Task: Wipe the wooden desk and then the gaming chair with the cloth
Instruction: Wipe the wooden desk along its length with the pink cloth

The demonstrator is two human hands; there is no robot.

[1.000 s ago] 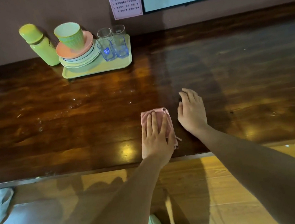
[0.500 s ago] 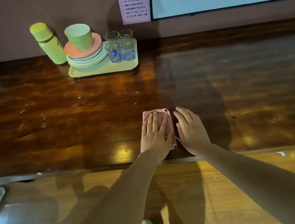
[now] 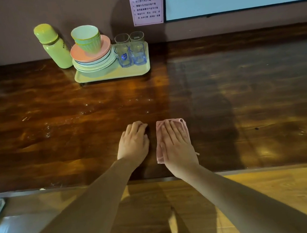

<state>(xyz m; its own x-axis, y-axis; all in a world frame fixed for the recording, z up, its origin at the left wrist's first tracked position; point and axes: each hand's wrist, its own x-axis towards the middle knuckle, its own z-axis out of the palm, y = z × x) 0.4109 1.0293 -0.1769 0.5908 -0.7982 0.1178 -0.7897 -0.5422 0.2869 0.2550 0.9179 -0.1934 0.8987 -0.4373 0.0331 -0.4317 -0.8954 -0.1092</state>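
Our right hand (image 3: 177, 142) lies flat, fingers straight, pressing the folded pink cloth (image 3: 159, 152) onto the dark glossy wooden table (image 3: 244, 105) near its front edge, ready to slide. Our left hand (image 3: 133, 142) rests just beside it, loosely bent and holding nothing, probably bracing us. At the back we count two clear drinking glasses (image 3: 124, 50), one pale yellow plastic tray (image 3: 113, 75) and one lime-green flask (image 3: 55, 47).

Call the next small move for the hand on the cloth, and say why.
Probably sweep the right hand and the pink cloth rightward along the wooden desk. That hand lies flat on the folded cloth near the front edge. The left hand rests on bare wood just left of it, so leftward is blocked, and a long stretch of desk runs on to the right.
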